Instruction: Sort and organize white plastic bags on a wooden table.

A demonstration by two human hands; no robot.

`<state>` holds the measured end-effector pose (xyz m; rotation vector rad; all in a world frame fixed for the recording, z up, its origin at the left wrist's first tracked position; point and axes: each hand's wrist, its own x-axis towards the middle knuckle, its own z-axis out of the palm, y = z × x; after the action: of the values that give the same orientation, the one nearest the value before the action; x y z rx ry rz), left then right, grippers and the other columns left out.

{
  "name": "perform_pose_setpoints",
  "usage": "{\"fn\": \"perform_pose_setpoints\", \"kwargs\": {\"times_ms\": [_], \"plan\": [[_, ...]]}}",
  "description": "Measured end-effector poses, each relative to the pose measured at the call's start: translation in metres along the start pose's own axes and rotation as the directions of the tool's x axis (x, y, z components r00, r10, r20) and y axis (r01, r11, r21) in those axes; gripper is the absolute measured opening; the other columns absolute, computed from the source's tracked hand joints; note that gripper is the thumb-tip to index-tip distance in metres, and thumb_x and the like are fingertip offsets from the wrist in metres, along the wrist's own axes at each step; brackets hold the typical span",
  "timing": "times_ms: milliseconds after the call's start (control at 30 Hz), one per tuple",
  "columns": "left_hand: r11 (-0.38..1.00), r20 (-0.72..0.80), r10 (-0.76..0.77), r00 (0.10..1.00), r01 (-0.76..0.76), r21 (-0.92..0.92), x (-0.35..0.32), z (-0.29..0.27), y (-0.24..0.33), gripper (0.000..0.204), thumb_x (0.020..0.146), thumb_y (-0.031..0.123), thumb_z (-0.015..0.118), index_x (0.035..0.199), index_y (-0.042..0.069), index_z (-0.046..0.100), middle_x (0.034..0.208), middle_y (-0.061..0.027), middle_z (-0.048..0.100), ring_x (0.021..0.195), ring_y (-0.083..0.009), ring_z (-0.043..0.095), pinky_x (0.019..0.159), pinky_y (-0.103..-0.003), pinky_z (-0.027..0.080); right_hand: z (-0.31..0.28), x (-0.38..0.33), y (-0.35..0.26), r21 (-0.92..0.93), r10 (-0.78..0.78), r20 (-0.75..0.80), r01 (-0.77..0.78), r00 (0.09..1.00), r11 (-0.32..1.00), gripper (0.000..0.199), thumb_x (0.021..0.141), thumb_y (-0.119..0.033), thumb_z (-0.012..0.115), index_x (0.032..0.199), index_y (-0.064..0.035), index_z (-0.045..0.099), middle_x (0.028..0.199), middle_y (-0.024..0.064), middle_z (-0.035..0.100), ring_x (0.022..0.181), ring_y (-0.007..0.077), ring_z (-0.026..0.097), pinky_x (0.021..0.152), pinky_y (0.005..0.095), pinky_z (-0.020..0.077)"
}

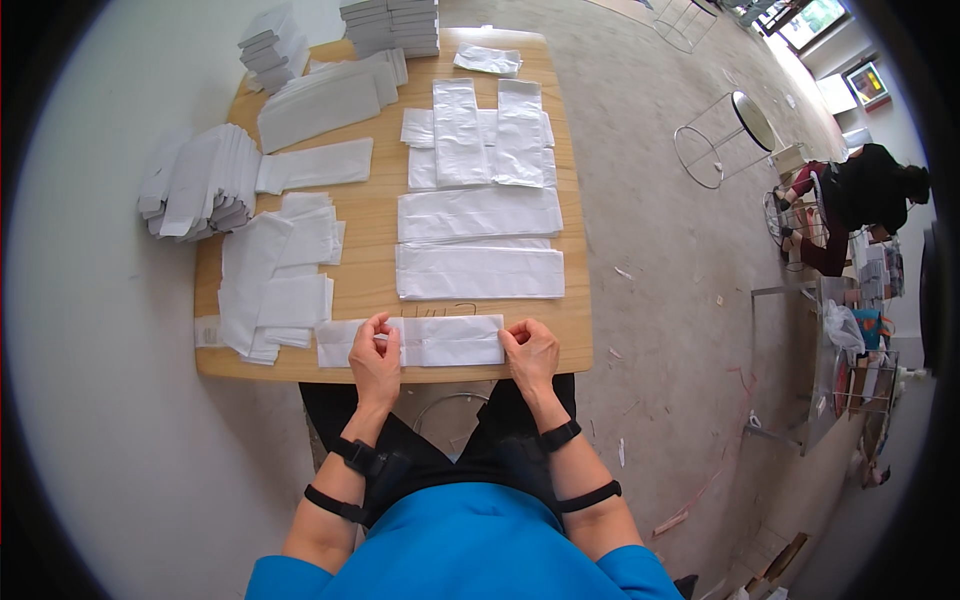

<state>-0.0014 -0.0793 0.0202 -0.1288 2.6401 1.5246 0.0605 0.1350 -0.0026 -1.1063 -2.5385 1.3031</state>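
Note:
A long white folded paper strip [455, 342] lies along the table's near edge, with a crease or overlap partway along it. My right hand [532, 352] pinches its right end between thumb and fingers. Over its left part is my left hand [375, 362], fingers curled and thumb against the paper by the overlap. Just beyond lie two wide flat stacks of white folded paper, a nearer stack [480, 272] and a farther stack [480, 215]. Left of my left hand, loose white paper pieces [295, 300] overlap in a spread pile.
The wooden table [375, 215] also bears upright folded papers [460, 130], fanned sheets [320, 105], a leaning stack of white cartons [200, 185] and more stacked boxes [395, 25]. A wall stands at left. On the right are a round stool [750, 120] and a seated person [860, 200].

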Motion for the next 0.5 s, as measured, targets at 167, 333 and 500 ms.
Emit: {"fn": "perform_pose_setpoints", "kwargs": {"times_ms": [167, 333, 500], "plan": [[0.959, 0.153, -0.117, 0.981, 0.151, -0.238, -0.003, -0.006, 0.004, 0.02, 0.094, 0.013, 0.058, 0.107, -0.001, 0.062, 0.083, -0.0027, 0.064, 0.068, -0.0078, 0.058, 0.065, -0.023, 0.05, -0.006, 0.005, 0.005, 0.069, -0.011, 0.068, 0.007, 0.998, 0.998, 0.022, 0.076, -0.021, 0.074, 0.072, -0.0015, 0.066, 0.07, 0.0102, 0.066, 0.063, 0.0213, 0.064, 0.061, 0.0346, 0.0504], [0.921, 0.313, -0.137, 0.94, 0.238, -0.31, -0.001, 0.007, 0.016, 0.017, 0.093, 0.013, 0.06, 0.102, -0.002, 0.063, 0.08, -0.0032, 0.065, 0.068, -0.0079, 0.059, 0.064, -0.023, 0.05, -0.019, -0.002, -0.011, 0.32, 0.051, 0.089, -0.077, 0.995, 0.944, 0.018, 0.084, -0.017, 0.069, 0.08, 0.0005, 0.066, 0.071, 0.0066, 0.067, 0.061, 0.0135, 0.065, 0.056, 0.0273, 0.0506], [0.984, 0.356, -0.018, 0.934, 0.079, -0.157, -0.001, 0.025, 0.014, 0.015, 0.089, 0.012, 0.062, 0.096, -0.001, 0.064, 0.075, -0.004, 0.064, 0.066, -0.0094, 0.058, 0.063, -0.024, 0.049, -0.014, -0.001, 0.006, 0.51, 0.118, 0.14, -0.174, 0.983, 0.842, 0.012, 0.084, -0.01, 0.068, 0.088, 0.0008, 0.066, 0.074, 0.005, 0.067, 0.062, 0.0117, 0.065, 0.057, 0.0241, 0.0517]]}}
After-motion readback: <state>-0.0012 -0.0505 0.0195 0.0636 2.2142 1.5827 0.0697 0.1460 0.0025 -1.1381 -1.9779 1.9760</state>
